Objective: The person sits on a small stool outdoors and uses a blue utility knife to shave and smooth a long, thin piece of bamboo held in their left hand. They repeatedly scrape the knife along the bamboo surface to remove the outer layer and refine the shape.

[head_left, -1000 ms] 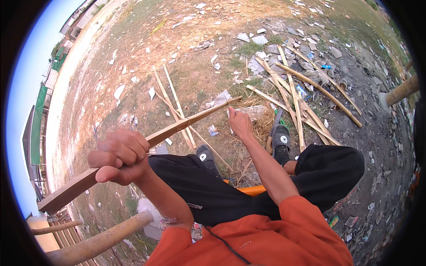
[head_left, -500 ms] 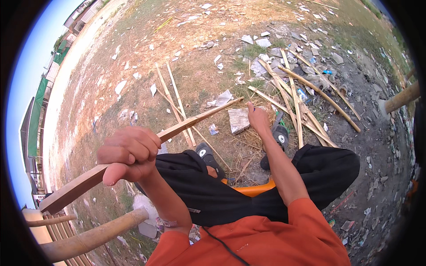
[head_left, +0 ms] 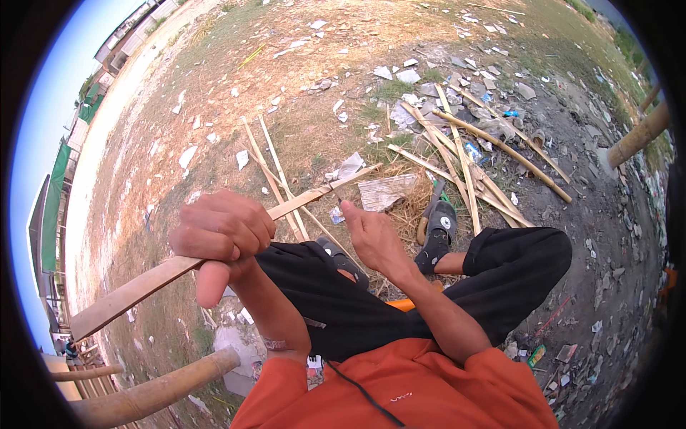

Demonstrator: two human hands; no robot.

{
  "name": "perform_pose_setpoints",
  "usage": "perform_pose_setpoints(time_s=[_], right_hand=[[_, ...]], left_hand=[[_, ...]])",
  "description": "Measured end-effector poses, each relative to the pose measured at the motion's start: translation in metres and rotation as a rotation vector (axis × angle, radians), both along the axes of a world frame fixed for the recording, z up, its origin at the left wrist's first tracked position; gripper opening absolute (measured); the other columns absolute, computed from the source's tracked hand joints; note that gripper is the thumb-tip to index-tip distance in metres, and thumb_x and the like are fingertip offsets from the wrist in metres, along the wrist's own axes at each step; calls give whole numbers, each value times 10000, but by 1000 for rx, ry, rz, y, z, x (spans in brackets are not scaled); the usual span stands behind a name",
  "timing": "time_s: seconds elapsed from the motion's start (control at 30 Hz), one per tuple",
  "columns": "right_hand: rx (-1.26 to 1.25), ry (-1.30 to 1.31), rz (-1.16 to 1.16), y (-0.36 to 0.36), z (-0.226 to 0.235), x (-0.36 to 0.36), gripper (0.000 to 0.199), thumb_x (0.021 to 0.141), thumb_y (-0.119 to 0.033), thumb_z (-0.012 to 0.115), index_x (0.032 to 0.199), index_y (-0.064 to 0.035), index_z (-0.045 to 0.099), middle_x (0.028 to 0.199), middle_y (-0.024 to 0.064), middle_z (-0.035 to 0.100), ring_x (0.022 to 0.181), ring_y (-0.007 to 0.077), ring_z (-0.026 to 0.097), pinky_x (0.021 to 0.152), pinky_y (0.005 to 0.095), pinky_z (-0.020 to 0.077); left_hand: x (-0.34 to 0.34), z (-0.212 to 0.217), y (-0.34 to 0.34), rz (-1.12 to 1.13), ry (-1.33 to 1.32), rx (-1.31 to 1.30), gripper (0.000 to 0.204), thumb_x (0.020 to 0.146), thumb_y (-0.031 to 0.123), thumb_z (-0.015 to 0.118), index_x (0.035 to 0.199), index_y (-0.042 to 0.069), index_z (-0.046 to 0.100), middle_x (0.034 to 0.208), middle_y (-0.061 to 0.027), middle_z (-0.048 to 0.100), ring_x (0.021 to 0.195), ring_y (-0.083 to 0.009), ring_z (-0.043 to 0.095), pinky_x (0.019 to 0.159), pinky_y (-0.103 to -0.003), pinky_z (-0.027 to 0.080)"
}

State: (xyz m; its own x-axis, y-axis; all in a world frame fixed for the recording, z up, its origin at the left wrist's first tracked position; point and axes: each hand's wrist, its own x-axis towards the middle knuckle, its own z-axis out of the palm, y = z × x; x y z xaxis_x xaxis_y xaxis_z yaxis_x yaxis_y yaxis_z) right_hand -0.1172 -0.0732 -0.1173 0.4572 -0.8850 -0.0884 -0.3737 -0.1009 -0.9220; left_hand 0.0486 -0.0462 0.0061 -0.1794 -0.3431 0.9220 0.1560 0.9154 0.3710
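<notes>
So the biggest thing here is the ground (head_left: 307, 100), dry and grassy to the left, darker and grey to the right, with pale scraps all over it. Sitting over it is a person in black trousers (head_left: 507, 268) and an orange-red shirt (head_left: 407, 386), knees apart, with a bit of an orange seat (head_left: 401, 305) showing between the legs.

One thick bamboo pole (head_left: 168, 386) is down at the lower left, and a bamboo post (head_left: 639, 136) stands over at the right edge.

The long wooden slat (head_left: 136, 294) is up in the air in front of the person, running slantwise from the lower left to a narrower far end above the ground. A round bamboo stick (head_left: 504, 152) lies out past the right foot next to a loose pile of split strips (head_left: 459, 159), and a few more crossed strips (head_left: 275, 152) are on the ground beyond the slat.

Hands: the left hand (head_left: 223, 229) is wrapped around the slat in a fist, thumb sticking out below it. The right hand (head_left: 371, 237) is near the far end, fingers curled in, pinching a thin dark tool (head_left: 336, 193) that reaches up to the slat. Too small to tell what kind.

A pale wooden block (head_left: 386, 191) is on the ground just past the right hand, and a wooden-handled tool (head_left: 421, 229) lies right by the grey shoe (head_left: 441, 220).
</notes>
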Motion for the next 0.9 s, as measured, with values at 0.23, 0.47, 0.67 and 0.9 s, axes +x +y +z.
perform_pose_setpoints(time_s=[0.23,0.47,0.67,0.9], right_hand=[[-59,7,-59,3,-4,8,562,963,-399,346,740,52,598,667,282,563,671,481,540,647,514,419],[-49,34,-109,0,-26,5,535,965,-379,358,734,39,599,671,283,560,666,475,541,621,519,412],[-42,18,-159,1,-38,10,499,964,-353,380,715,29,582,641,278,542,637,473,531,596,504,411],[-84,-44,-181,7,-42,16,503,962,-357,384,716,30,591,643,287,542,649,473,546,588,524,413]], left_hand=[[9,-3,-5,-48,10,-26,480,872,487,516,678,77,360,425,15,344,296,-95,354,273,-244,353],[4,-2,-1,-49,-12,3,478,867,491,530,673,90,357,427,13,348,292,-99,360,272,-245,356],[8,-1,-7,-24,6,-24,482,867,493,539,668,93,359,430,11,362,297,-98,367,283,-238,363],[4,-4,-7,-19,14,-7,492,867,498,529,667,80,363,443,-2,375,313,-108,382,295,-250,367]])
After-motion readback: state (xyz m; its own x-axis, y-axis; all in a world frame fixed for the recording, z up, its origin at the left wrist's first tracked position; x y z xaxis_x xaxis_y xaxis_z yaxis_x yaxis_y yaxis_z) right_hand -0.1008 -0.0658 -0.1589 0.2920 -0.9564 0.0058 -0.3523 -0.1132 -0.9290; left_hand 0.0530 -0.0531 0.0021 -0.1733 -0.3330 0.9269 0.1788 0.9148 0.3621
